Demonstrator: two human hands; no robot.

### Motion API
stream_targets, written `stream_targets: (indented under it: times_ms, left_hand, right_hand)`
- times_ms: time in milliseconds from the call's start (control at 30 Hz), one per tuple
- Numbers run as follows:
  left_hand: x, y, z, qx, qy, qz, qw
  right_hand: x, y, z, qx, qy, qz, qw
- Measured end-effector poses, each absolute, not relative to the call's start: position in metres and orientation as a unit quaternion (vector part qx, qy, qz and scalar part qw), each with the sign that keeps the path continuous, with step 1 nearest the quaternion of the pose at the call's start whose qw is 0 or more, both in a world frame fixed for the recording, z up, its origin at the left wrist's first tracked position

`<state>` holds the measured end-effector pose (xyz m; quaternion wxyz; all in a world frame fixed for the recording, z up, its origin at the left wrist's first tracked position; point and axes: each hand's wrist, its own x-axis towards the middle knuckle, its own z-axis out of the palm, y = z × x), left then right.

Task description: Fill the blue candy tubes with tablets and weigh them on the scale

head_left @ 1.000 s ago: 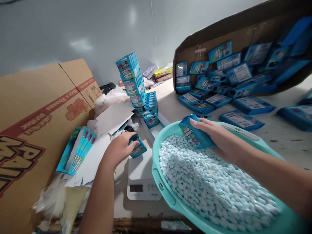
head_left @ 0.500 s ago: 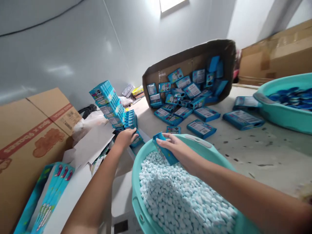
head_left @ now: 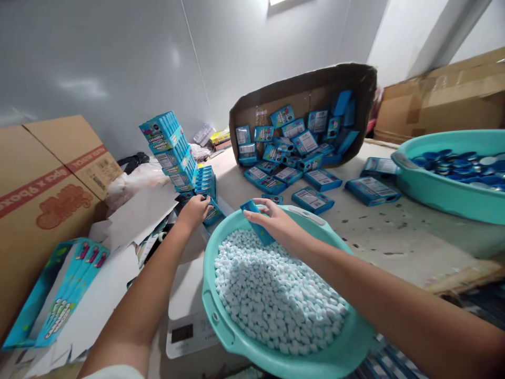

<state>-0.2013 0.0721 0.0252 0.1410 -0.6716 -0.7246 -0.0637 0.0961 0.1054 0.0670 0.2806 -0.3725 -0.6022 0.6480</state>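
My right hand (head_left: 274, 218) grips a small blue candy box (head_left: 258, 226), tilted over a turquoise basin (head_left: 209, 273). White and pale blue candies (head_left: 276, 295) fill much of the basin. At the foot of the stack, my left hand (head_left: 196, 209) is closed, its fingers at the top edge of another blue candy box (head_left: 214, 213). Beside that hand rises a tall stack of blue candy boxes (head_left: 169, 150), with a lower row of boxes (head_left: 205, 181) to its right.
A tipped carton (head_left: 302, 95) spills several blue boxes onto the table (head_left: 366, 231). On the right stands a second turquoise basin (head_left: 442, 192) with blue discs. White scales (head_left: 189, 334) sit beside the candy basin. Flat packaging (head_left: 74, 289) and a cardboard box (head_left: 43, 173) are at left.
The view has shifted, showing more of the candy basin. Both hands stay at nearly the same places relative to the basin and the stack, the right one still holding its box.
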Motion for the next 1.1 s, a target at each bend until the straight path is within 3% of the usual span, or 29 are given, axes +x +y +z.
stream_targets:
  times_ms: [233, 567, 700, 833, 867, 1033, 1100]
  left_hand:
    - [-0.193, 0.070, 0.011, -0.682, -0.713, -0.081, 0.141]
    - [-0.187, 0.050, -0.011, -0.602, -0.751, -0.240, 0.126]
    - [-0.178, 0.049, 0.007, -0.561, -0.754, -0.324, 0.108]
    - [-0.145, 0.028, 0.047, -0.538, -0.732, -0.409, 0.081]
    - [-0.132, 0.019, 0.057, -0.554, -0.717, -0.419, 0.051]
    - [-0.084, -0.021, 0.080, -0.547, -0.623, -0.424, -0.364]
    - [-0.081, -0.029, 0.077, -0.513, -0.601, -0.433, -0.434]
  right_hand:
    - [0.097, 0.105, 0.067, -0.367, -0.642, 0.618, 0.268]
    - [0.096, 0.107, 0.062, -0.347, -0.688, 0.587, 0.249]
    - [0.097, 0.112, 0.050, -0.318, -0.742, 0.534, 0.251]
    - [0.097, 0.112, 0.047, -0.221, -0.857, 0.395, 0.247]
    - [0.097, 0.110, 0.049, -0.178, -0.889, 0.352, 0.234]
    - [0.099, 0.094, 0.051, 0.023, -0.958, 0.185, 0.219]
    - [0.101, 0.091, 0.049, 0.051, -0.961, 0.139, 0.232]
